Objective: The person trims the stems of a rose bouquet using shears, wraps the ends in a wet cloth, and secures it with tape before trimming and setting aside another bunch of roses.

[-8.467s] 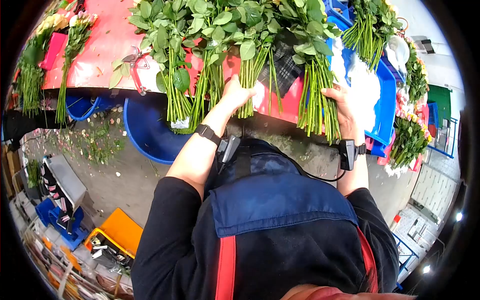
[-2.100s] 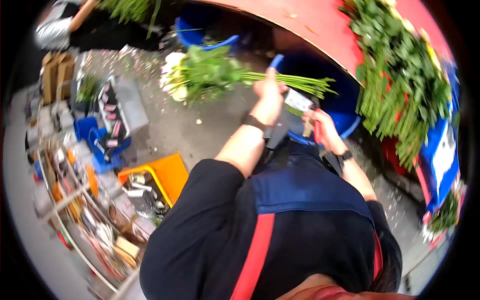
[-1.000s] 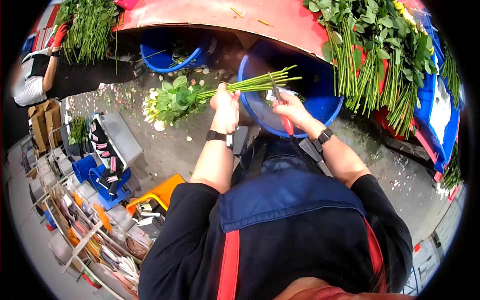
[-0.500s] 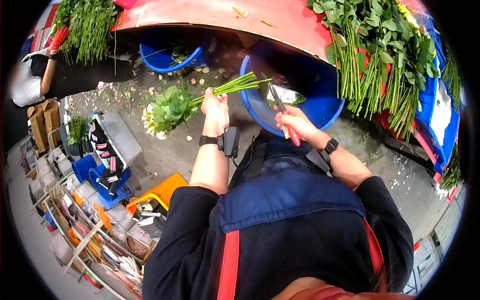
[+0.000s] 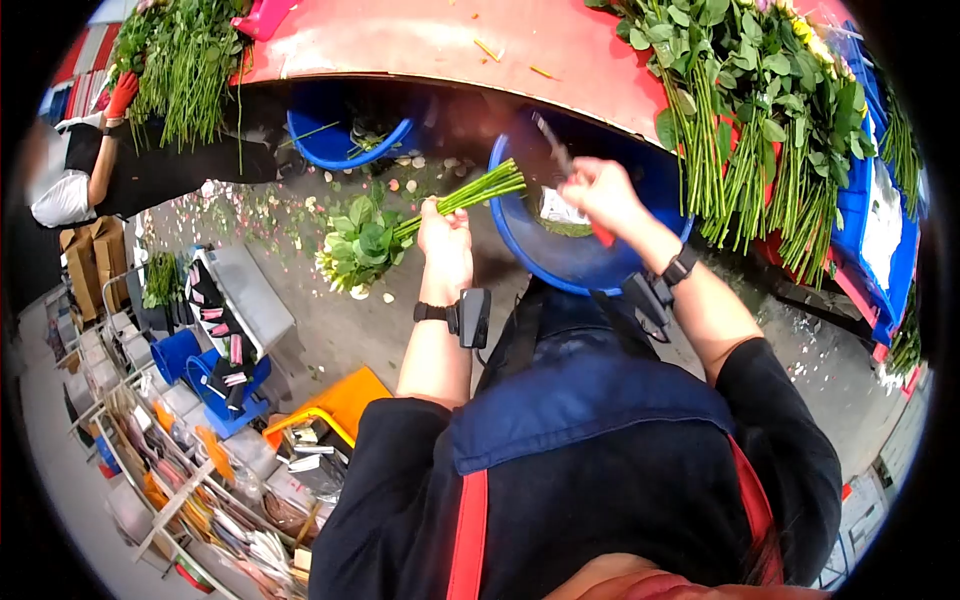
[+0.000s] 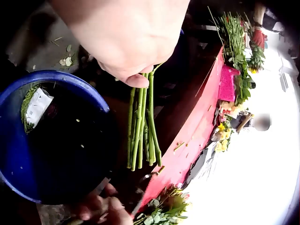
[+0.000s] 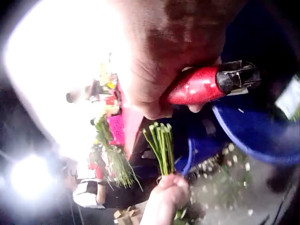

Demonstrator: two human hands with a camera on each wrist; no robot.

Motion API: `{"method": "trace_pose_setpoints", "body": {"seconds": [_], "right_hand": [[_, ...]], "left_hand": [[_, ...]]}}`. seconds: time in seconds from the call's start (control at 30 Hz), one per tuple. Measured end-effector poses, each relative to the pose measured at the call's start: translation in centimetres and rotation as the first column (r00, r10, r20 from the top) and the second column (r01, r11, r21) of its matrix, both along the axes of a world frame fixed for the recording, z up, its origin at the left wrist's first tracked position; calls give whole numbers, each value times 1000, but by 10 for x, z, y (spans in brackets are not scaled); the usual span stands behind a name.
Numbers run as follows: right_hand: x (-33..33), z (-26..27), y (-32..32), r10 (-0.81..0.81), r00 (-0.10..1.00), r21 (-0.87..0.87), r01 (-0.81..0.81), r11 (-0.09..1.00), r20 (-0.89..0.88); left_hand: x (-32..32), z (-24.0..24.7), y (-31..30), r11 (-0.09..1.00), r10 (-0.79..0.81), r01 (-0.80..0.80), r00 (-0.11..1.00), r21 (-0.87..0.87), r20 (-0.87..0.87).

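Observation:
My left hand (image 5: 447, 250) grips a bunch of pale roses (image 5: 362, 245) by the stems, flower heads pointing left and down over the floor. The cut stem ends (image 6: 144, 140) point right, towards the blue bucket, and lie nearly level with one another. My right hand (image 5: 605, 195) is wrapped around pruning shears with a red handle (image 7: 199, 86). Their blades, blurred in the head view, point up and left above the bucket, apart from the stems. Below the right hand, the big blue bucket (image 5: 512, 255) holds green trimmings and a white label (image 5: 563, 207).
The red-covered table (image 5: 400, 40) has bunches of long-stemmed flowers (image 5: 735, 150) on its right, stems hanging over the edge. A second blue bucket (image 5: 365, 157) stands beneath it. Another person (image 5: 100, 175) works at far left. An orange bin (image 5: 350, 400) and a cluttered rack stand lower left.
Earlier the hands gripped stems at the table, shears lying there. Later the shears met the bunch's stem ends over the bucket. Now the stems look shorter, and the right hand has lifted away.

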State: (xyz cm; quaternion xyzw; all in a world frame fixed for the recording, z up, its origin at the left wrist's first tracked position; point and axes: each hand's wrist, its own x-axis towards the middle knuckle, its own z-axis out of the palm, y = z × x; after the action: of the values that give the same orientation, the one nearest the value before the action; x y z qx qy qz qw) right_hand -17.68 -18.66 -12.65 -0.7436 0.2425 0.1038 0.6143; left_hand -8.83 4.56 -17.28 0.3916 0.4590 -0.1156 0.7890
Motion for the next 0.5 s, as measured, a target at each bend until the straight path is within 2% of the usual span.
{"method": "trace_pose_setpoints", "body": {"seconds": [0.03,0.07,0.1,0.13,0.17,0.2,0.27,0.33,0.37,0.4,0.43,0.47,0.5], "right_hand": [[14,1,-16,27,1000,-204,-28,979,-3],[36,16,-29,107,994,-519,-94,849,-3],[52,30,-39,101,992,-585,-38,810,75],[73,57,-47,133,984,-735,-175,655,-115],[90,24,-62,128,992,-893,-70,444,-14],[107,20,-72,113,993,-902,-88,423,-43],[126,-21,-99,180,982,-924,-17,381,56],[130,-27,-103,251,968,-936,-83,342,6],[122,-12,-93,350,926,-927,-4,376,138],[116,14,-78,459,888,-866,-216,452,19],[83,49,-53,439,873,-620,-227,751,211],[59,76,-35,516,856,-498,-466,731,-44],[37,59,-28,638,763,-594,-563,574,-106]], "left_hand": [[1,6,0,1000,3,-3,1000,-6,-11],[0,4,1,1000,-9,9,1000,-8,-4],[-1,-1,3,1000,-23,23,1000,-9,1],[-3,-3,2,999,-39,39,999,-10,6],[-8,3,-2,998,-58,58,998,-16,23],[-11,9,-8,998,-64,64,998,-9,4],[-17,16,-21,997,-77,76,997,25,1],[-27,19,-29,991,-132,133,987,-4,96],[-32,21,-35,989,-149,149,977,14,153],[-36,23,-41,986,-167,164,963,29,211],[-40,23,-44,982,-189,187,951,34,246],[-43,26,-47,974,-225,219,939,50,259],[-48,33,-52,965,-263,256,925,64,272]]}}
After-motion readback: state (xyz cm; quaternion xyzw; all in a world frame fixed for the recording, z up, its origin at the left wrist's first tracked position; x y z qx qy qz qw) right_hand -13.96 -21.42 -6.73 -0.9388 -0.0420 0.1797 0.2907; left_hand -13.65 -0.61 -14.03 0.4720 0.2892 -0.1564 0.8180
